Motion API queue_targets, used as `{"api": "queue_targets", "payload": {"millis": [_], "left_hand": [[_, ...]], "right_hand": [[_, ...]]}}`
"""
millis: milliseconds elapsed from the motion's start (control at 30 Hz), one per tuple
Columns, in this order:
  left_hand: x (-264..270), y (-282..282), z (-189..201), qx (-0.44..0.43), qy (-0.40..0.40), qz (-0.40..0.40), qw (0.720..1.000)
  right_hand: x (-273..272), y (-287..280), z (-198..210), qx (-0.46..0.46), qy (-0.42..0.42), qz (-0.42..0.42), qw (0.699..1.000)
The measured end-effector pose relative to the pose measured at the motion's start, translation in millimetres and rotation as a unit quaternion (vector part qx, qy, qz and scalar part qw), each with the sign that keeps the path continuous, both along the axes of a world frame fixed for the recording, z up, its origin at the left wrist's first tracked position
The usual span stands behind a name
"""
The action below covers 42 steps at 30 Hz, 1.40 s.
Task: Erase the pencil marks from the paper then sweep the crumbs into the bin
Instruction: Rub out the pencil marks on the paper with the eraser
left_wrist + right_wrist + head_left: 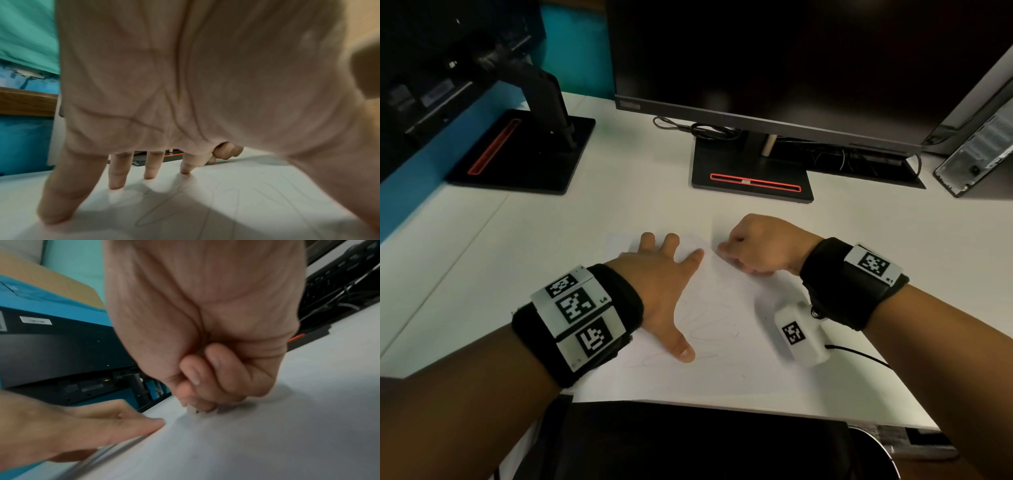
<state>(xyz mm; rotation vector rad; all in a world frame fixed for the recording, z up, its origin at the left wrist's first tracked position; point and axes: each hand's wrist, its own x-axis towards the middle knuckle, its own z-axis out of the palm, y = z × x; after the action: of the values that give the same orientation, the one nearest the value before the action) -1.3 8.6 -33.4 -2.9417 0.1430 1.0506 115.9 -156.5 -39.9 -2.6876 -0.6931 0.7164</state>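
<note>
A white sheet of paper lies on the white desk, with faint pencil scribbles across its middle. My left hand lies flat on the sheet's left part, fingers spread and pressing down; the left wrist view shows its fingertips on the paper. My right hand is curled at the sheet's far end, close to the left forefinger. In the right wrist view its fingers pinch a small white eraser against the paper. I see no bin in any view.
A monitor on a black stand is straight behind the paper, with cables beside it. A second stand sits at the back left, a computer tower at the back right. The desk's front edge runs just below the sheet.
</note>
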Motion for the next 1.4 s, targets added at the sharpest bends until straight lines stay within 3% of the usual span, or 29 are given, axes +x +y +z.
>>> {"api": "queue_targets", "payload": {"millis": [100, 167, 267, 300, 400, 467, 533, 633, 733, 800, 833, 900, 933, 1033, 1067, 1100, 1167, 1233, 1300, 1333, 1400], "left_hand": [[-1, 0, -1, 0.003, 0.001, 0.001, 1.0], [-1, 0, -1, 0.004, 0.002, 0.002, 1.0], [0, 0, -1, 0.002, 0.001, 0.001, 1.0], [0, 0, -1, 0.001, 0.0, 0.002, 1.0], [-4, 3, -4, -0.012, -0.004, 0.005, 1.0], [-6, 5, -5, -0.021, -0.013, 0.003, 1.0], [-6, 5, -4, -0.019, -0.012, 0.005, 1.0], [-6, 2, -2, -0.01, 0.009, 0.013, 1.0], [-8, 3, -1, -0.005, 0.023, 0.011, 1.0], [-10, 4, 0, -0.009, 0.025, 0.012, 1.0], [-10, 3, 0, -0.011, 0.025, 0.013, 1.0], [-9, 3, 0, -0.008, 0.028, 0.017, 0.999], [-9, 2, 0, -0.007, 0.03, 0.019, 0.999], [-7, 1, 0, -0.004, 0.033, 0.02, 0.999], [-7, 0, 0, -0.002, 0.036, 0.019, 0.999], [-7, 1, 0, -0.001, 0.039, 0.019, 0.999], [-8, 1, 0, -0.001, 0.042, 0.02, 0.999], [-8, 1, 0, 0.001, 0.042, 0.022, 0.999], [-8, 1, 1, 0.002, 0.043, 0.024, 0.999], [-8, 1, 1, 0.002, 0.044, 0.024, 0.999], [-8, 1, 1, 0.003, 0.043, 0.025, 0.999]], "right_hand": [[8, -5, 1, -0.004, -0.054, -0.045, 0.998], [4, -7, 2, 0.016, -0.044, -0.053, 0.997], [-18, -9, 10, 0.13, 0.087, -0.093, 0.983], [-29, -10, 15, 0.185, 0.166, -0.121, 0.961], [-70, -17, 26, 0.301, 0.384, -0.181, 0.854], [-100, -25, 23, 0.336, 0.481, -0.19, 0.787], [-122, -36, 12, 0.348, 0.541, -0.196, 0.741], [-121, -58, -7, 0.368, 0.527, -0.294, 0.707], [-91, -87, -14, 0.528, 0.4, -0.434, 0.611], [-83, -100, -13, 0.616, 0.313, -0.481, 0.54], [-86, -102, -12, 0.637, 0.292, -0.487, 0.521], [-105, -94, -11, 0.644, 0.31, -0.474, 0.515], [-118, -86, -11, 0.63, 0.342, -0.454, 0.528], [-154, -62, -14, 0.51, 0.46, -0.369, 0.626], [-155, -60, -18, 0.478, 0.483, -0.35, 0.645], [-151, -62, -20, 0.469, 0.492, -0.35, 0.645], [-124, -72, -22, 0.521, 0.453, -0.411, 0.595], [-95, -89, -23, 0.617, 0.354, -0.474, 0.519], [-80, -105, -19, 0.682, 0.247, -0.507, 0.465], [-83, -109, -17, 0.699, 0.232, -0.501, 0.454], [-102, -101, -9, 0.701, 0.287, -0.459, 0.464]]}}
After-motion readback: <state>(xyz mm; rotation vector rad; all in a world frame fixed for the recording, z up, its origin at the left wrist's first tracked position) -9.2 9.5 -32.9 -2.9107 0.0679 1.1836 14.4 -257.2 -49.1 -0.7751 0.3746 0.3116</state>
